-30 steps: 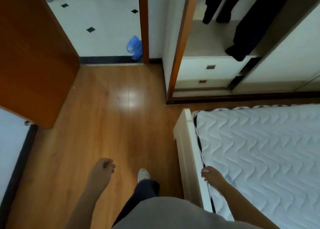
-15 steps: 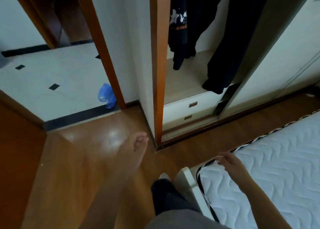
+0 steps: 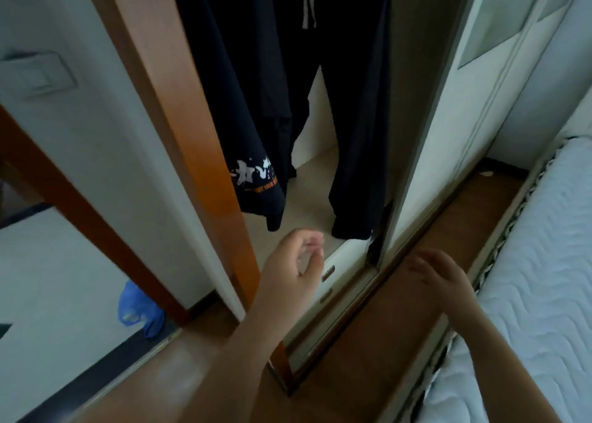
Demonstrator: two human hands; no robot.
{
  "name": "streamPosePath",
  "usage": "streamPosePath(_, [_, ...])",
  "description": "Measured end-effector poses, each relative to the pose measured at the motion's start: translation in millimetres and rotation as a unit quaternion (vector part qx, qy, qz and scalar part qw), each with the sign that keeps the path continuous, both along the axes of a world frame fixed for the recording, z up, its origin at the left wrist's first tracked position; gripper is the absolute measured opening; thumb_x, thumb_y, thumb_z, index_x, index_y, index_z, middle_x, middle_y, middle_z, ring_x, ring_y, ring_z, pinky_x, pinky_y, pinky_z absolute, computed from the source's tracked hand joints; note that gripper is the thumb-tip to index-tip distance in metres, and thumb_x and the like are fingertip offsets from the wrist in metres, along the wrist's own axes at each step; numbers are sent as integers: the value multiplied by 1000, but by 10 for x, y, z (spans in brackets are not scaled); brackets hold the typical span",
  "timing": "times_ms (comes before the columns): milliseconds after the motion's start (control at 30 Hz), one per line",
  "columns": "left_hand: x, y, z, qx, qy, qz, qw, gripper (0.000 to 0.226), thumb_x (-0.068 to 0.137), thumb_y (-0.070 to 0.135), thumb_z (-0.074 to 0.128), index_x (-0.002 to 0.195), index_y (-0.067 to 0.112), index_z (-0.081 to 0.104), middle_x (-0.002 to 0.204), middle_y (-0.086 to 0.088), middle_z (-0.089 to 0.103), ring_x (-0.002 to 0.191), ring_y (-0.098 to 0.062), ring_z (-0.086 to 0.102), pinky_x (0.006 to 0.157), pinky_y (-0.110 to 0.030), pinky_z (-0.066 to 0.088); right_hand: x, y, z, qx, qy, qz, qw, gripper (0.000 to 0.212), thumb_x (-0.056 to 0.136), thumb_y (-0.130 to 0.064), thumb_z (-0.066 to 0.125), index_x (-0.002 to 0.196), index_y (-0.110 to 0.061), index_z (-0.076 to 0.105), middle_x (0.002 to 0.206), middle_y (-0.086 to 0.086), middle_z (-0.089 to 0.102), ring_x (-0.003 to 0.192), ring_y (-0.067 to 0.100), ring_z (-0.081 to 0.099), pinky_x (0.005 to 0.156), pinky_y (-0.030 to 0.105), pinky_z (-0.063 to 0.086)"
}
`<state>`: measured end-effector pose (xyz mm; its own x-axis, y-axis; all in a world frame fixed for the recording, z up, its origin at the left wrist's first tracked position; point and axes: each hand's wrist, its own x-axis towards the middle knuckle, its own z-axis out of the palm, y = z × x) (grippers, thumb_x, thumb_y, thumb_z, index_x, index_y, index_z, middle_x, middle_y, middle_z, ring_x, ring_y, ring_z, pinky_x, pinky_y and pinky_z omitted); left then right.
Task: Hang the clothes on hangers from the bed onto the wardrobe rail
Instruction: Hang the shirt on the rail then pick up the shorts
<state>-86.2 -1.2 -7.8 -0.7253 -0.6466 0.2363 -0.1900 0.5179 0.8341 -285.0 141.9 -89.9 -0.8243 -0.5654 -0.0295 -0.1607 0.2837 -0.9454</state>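
Note:
Dark clothes hang inside the open wardrobe (image 3: 320,198): a dark garment with white print (image 3: 253,134) at the left and dark trousers with a grey drawstring (image 3: 355,118) at the right. The rail is out of view above. My left hand (image 3: 296,262) is raised in front of the wardrobe's drawers, fingers loosely curled, holding nothing. My right hand (image 3: 439,275) hovers over the floor strip between wardrobe and bed, fingers relaxed and empty. The bed's white quilted mattress (image 3: 538,278) lies at the right with no clothes visible on it.
An orange wooden wardrobe post (image 3: 192,153) stands left of the opening. A white sliding door (image 3: 455,128) covers the wardrobe's right part. White drawers (image 3: 339,272) sit below the hanging space. A blue bag (image 3: 137,310) lies on the tiled floor through the doorway at left.
The view has swung up and closer to the wardrobe. Both hands have risen from beside the bed toward the wardrobe opening; neither has taken hold of anything.

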Motion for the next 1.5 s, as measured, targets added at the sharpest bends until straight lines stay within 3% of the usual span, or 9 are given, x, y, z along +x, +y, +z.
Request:
streamPosePath(133, [-572,-316,269,-30,53,-39,997,20,91,22,48,109,26,55,108,15,59,104,7,52,84,1,35,-238,-129,264,-32,32,-9,999,48,61,-73,60,93,-38,60,87,-20,71,90,6,67,80,17,52])
streamPosePath(233, [-965,-529,509,-64,119,-22,991,21,89,21,49,108,19,57,109,9,61,104,1,55,84,2,33,-494,-348,659,-45,52,1,998,20,81,-39,63,97,-28,60,81,-29,69,86,2,66,70,5,49])
streamPosePath(333, [-1321,-748,734,-110,177,5,978,28,84,25,47,107,15,58,108,8,60,104,-1,55,86,1,34,-803,-661,1114,-74,112,9,991,39,73,-54,63,99,-26,60,92,-8,72,91,6,67,79,17,52])
streamPosePath(400, [-1558,-915,875,-135,196,22,971,27,85,24,48,108,16,58,109,8,59,105,0,53,87,2,33,-1062,-912,1395,-84,145,24,985,15,86,-27,59,101,-25,58,102,4,68,98,17,65,80,25,50])
streamPosePath(533, [-2011,-1318,1180,-210,223,71,949,29,87,27,49,113,14,56,111,8,55,107,-2,50,89,1,32,-1590,-1448,1942,-113,232,61,964,21,90,-17,54,91,-38,53,94,-8,64,91,8,62,77,21,46])
streamPosePath(900, [-2567,-2255,2397,-464,235,324,790,32,84,24,45,107,6,58,113,-15,59,108,-22,43,90,-37,38,-2898,-2778,3439,-229,376,77,895,28,89,-16,55,117,-12,51,95,-13,54,85,-7,52,70,-2,41])
streamPosePath(1000, [-2565,-2355,2564,-505,230,361,749,29,83,19,49,105,5,60,114,-16,59,111,-25,41,90,-44,40,-3016,-3134,3762,-269,373,60,886,33,89,-18,54,120,-9,49,107,-3,56,90,4,54,78,11,41])
streamPosePath(1167, [-2516,-2487,2698,-522,240,421,702,26,81,16,51,102,6,62,115,-16,60,118,-26,39,92,-47,37,-3158,-3599,4119,-188,396,26,899,38,90,-29,51,120,-6,49,121,12,56,107,25,55,84,30,42])
streamPosePath(1500, [-2287,-2637,2747,-508,258,445,691,28,79,18,49,102,7,63,112,-15,60,109,-26,42,87,-43,35,-3081,-3990,4494,17,397,35,917,39,94,-33,45,102,4,54,83,12,53,81,33,58,60,29,37])
